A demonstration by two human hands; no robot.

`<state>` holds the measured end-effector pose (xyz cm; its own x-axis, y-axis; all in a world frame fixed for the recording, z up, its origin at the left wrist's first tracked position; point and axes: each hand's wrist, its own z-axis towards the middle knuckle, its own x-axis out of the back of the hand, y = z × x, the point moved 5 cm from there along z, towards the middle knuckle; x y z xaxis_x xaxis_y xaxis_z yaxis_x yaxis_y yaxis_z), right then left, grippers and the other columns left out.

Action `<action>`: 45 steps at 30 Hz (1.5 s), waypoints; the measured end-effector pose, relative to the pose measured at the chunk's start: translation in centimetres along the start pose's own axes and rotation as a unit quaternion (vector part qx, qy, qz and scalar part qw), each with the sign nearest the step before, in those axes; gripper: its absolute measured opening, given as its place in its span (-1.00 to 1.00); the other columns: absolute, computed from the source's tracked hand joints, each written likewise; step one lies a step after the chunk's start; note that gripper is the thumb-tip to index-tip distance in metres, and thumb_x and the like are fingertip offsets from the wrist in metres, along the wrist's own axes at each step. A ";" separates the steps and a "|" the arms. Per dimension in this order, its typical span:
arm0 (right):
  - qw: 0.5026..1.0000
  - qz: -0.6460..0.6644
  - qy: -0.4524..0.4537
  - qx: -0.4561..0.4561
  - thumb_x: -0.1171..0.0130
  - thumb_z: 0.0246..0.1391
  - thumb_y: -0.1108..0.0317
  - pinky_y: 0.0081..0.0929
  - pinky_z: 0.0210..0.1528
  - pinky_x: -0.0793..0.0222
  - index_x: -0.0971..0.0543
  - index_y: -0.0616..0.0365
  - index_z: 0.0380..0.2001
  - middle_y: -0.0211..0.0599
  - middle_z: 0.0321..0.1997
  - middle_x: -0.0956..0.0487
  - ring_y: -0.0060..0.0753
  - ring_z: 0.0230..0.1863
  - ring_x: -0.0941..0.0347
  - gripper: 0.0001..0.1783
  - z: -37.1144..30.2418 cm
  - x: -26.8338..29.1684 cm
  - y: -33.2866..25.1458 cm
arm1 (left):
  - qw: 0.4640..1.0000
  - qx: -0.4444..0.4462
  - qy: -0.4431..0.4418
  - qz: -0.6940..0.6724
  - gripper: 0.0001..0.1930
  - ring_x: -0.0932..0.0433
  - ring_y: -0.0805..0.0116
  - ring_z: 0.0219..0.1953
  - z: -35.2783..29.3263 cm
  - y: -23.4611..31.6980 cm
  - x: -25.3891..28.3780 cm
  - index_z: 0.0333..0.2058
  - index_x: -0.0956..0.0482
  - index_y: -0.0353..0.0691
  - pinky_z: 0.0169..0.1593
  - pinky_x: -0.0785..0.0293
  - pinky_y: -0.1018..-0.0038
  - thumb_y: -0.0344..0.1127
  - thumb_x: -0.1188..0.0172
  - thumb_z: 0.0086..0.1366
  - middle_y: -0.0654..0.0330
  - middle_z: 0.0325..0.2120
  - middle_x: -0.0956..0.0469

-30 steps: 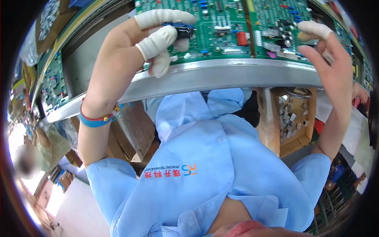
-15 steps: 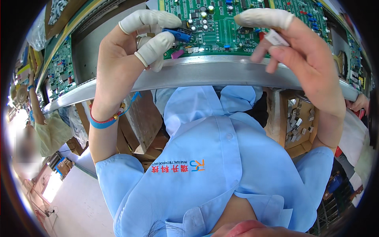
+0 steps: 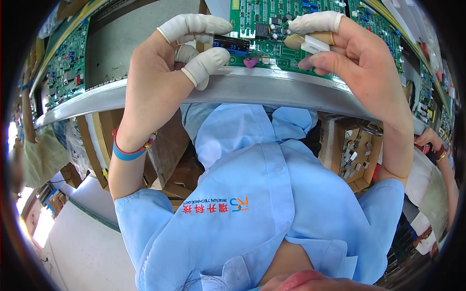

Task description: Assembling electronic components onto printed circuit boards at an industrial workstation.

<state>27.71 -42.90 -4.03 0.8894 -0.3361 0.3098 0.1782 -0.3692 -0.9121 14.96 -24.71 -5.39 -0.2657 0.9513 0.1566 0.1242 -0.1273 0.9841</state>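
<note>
1. Pinching black cylindrical capacitor [image 3: 232,46] between thumb and fingertips of left hand [image 3: 162,72], gap closed down to part's width.
2. Gripping small white block [image 3: 315,45] in right hand [image 3: 366,60], thumb and fingers drawn in on it.
3. Holding both over near part of green circuit board [image 3: 266,47], capacitor left of block and clear of it; not making out any contact with board.
4. Working across grey metal rail [image 3: 272,87], with more populated boards at left [image 3: 58,72] and right [image 3: 377,24].
5. Sharing room with co-workers: pale sleeve [image 3: 46,155] at far left, bare hand [image 3: 429,138] by rail at right. Having white tabletop [image 3: 97,242] at lower left.
6. Blocking parts of board with white finger cots [image 3: 194,26]; seeing pink-purple part [image 3: 250,62] just below capacitor's end.
7. Having box of loose white parts [image 3: 360,185] below rail, near right forearm.
8. Spotting pale printing on capacitor, grey marking on block; wearing light-blue shirt [image 3: 228,169] with orange-blue emblem and red and dark lettering, upside down from here.
</note>
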 end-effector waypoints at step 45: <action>0.896 -0.414 0.118 0.109 -0.35 -0.13 0.20 -0.49 -0.49 -0.39 -0.54 0.31 -0.15 -0.19 -0.44 -0.57 -0.21 -0.55 -0.49 -0.50 -2.5 0.7 -2.8 | 0.991 -0.047 0.005 0.126 -0.69 -0.46 0.61 -0.38 1.2 0.3 -2.2 -0.16 -0.58 -0.37 -0.31 -0.39 0.67 -0.47 -0.32 0.07 0.22 -0.27 -0.56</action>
<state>26.74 -44.29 -0.63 0.3051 -0.2082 0.9293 0.8364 -0.4080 -0.3660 16.73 -26.50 -5.50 -0.2480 0.8828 0.3988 0.0981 -0.3867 0.9170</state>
